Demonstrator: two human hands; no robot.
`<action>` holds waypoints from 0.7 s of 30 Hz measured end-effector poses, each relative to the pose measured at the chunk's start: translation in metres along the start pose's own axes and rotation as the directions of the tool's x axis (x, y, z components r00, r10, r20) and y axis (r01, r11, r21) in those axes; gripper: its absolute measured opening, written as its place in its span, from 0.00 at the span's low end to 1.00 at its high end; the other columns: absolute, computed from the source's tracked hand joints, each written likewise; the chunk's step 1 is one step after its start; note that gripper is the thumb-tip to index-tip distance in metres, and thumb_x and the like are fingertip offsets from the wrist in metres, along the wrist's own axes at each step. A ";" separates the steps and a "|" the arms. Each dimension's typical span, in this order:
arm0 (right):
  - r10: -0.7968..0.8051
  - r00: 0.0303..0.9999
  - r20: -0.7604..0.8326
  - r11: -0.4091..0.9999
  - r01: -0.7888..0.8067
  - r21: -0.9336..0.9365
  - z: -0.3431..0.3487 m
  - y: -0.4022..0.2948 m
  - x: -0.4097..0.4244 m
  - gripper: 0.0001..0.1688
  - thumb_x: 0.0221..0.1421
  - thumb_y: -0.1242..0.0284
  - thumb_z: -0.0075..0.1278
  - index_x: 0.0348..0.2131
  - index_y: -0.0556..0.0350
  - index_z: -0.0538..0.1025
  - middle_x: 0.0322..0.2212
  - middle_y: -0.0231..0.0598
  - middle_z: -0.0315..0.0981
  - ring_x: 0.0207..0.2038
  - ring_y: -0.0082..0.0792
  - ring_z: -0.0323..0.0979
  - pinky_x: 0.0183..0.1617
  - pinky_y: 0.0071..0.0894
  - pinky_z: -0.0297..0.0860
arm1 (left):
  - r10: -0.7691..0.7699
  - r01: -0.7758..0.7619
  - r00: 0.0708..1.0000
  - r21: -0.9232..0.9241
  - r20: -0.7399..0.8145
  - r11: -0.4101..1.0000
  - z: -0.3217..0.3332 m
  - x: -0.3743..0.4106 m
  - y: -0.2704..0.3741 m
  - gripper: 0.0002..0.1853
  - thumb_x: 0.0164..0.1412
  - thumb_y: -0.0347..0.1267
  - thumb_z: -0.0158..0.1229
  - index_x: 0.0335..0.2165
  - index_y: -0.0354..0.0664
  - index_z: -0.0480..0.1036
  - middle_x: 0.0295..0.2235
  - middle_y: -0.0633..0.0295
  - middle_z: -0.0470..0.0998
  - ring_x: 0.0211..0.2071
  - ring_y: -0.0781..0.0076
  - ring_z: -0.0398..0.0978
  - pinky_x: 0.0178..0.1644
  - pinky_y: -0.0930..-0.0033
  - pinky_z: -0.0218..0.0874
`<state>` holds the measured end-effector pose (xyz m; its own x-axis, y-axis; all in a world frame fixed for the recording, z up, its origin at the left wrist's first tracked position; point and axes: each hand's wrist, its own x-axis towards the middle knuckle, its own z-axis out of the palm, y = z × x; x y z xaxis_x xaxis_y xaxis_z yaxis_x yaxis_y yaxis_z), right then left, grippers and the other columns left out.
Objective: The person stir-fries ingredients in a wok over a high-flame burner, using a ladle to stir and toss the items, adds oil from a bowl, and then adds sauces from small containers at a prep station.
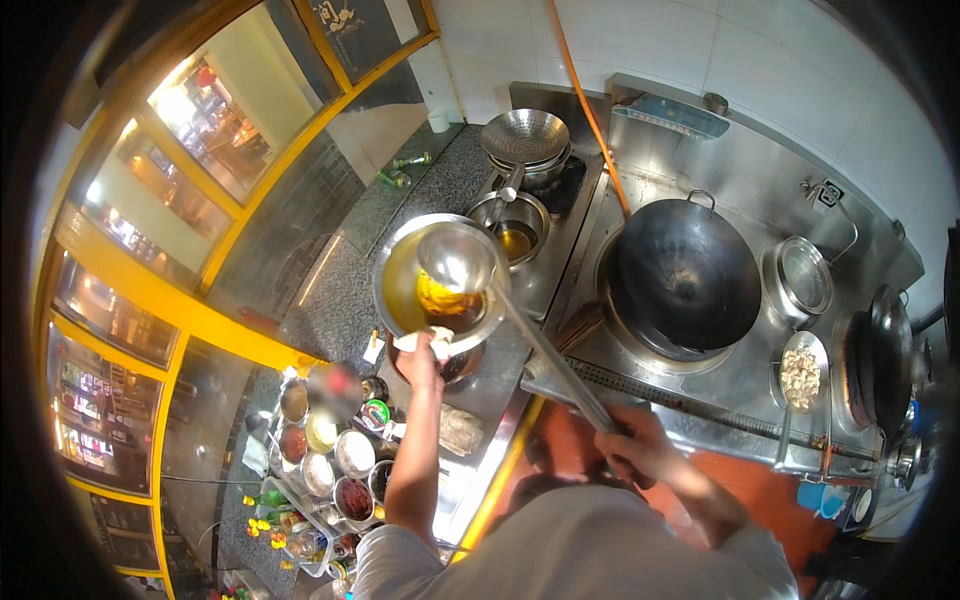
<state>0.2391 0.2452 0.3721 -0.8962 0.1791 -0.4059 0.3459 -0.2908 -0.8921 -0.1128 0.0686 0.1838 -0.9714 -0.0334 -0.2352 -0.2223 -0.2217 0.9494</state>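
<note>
My left hand (421, 365) grips a pale cloth (442, 341) against the near rim of a large metal bowl (397, 232). Yellow-brown oil (402, 281) lies in the bowl. With my right hand (634, 442) I hold the long handle of a metal ladle (459, 259), whose round head is over the bowl. Right behind the bowl sits a smaller metal pot (536, 214) with oil in it. To the right, a black wok (682, 274) rests on the range.
A perforated strainer (525, 135) tops stacked pans behind. Seasoning containers (354, 454) and bottles (274, 517) stand at the lower left. Toward the right are a metal pot (804, 274), a skimmer holding pale pieces (801, 375) and more woks (889, 360). An orange pole (585, 97) leans behind the black wok.
</note>
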 end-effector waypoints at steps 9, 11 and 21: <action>-0.083 0.978 -0.191 0.944 0.015 -0.331 -0.033 0.057 -0.020 0.09 0.60 0.73 0.45 0.39 0.59 0.70 0.15 0.32 0.65 0.14 0.23 0.68 0.15 0.27 0.64 | -0.030 0.028 0.997 0.031 0.071 0.999 0.030 -0.105 -0.069 0.07 0.48 0.23 0.60 0.30 0.35 0.74 0.22 0.64 0.76 0.14 0.78 0.68 0.15 0.75 0.58; -0.027 0.968 -0.248 0.925 -0.070 -0.373 -0.040 0.052 -0.032 0.09 0.59 0.72 0.45 0.38 0.60 0.69 0.13 0.33 0.65 0.14 0.25 0.69 0.15 0.28 0.65 | -0.042 0.037 0.992 0.047 0.118 0.998 0.028 -0.112 -0.088 0.08 0.48 0.22 0.61 0.31 0.35 0.75 0.23 0.64 0.77 0.15 0.79 0.68 0.18 0.75 0.59; -0.129 0.937 -0.326 0.907 -0.022 -0.421 -0.077 0.097 -0.042 0.10 0.59 0.70 0.47 0.37 0.58 0.70 0.12 0.37 0.66 0.12 0.28 0.68 0.14 0.31 0.64 | 0.063 -0.061 0.987 -0.018 0.147 0.998 0.061 -0.144 -0.106 0.06 0.48 0.23 0.61 0.29 0.37 0.74 0.20 0.67 0.75 0.15 0.83 0.66 0.17 0.76 0.56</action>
<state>0.3315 0.2817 0.2873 -0.7934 0.5116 -0.3299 0.4500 0.1280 -0.8838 0.0456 0.1569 0.1295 -0.9852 0.0962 -0.1417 -0.1609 -0.2366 0.9582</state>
